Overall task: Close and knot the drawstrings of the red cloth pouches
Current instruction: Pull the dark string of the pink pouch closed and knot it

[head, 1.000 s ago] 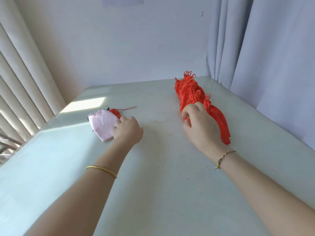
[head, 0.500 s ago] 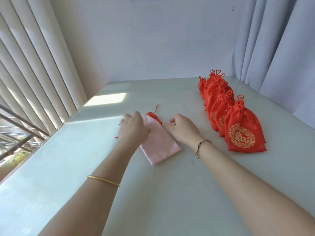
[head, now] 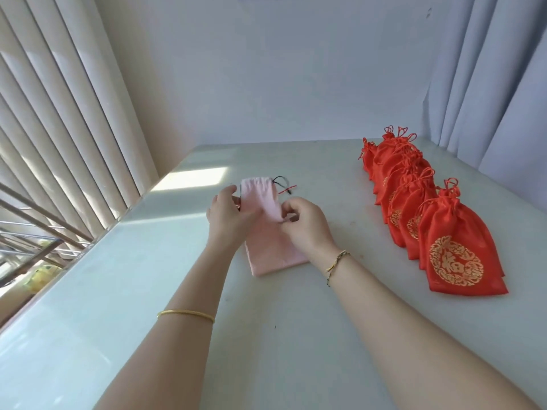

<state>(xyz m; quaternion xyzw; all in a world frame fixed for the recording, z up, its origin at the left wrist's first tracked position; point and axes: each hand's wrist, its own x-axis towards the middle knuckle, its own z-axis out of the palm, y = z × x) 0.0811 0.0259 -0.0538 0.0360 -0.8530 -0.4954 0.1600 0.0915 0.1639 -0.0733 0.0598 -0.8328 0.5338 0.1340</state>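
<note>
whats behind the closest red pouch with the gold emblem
Behind the nearest red pouch runs a row of more red pouches, overlapping. Their cinched tops and bits of gold print show; most of each body is covered by the one in front, so no exact count.

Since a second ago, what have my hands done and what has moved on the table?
The right hand left the row of red pouches and crossed to the pink pouch, now pinching its right side. The left hand kept to that pouch and holds its left edge. The pouch seems to have slid toward the middle, mouth facing away. The red row stayed put.
</note>
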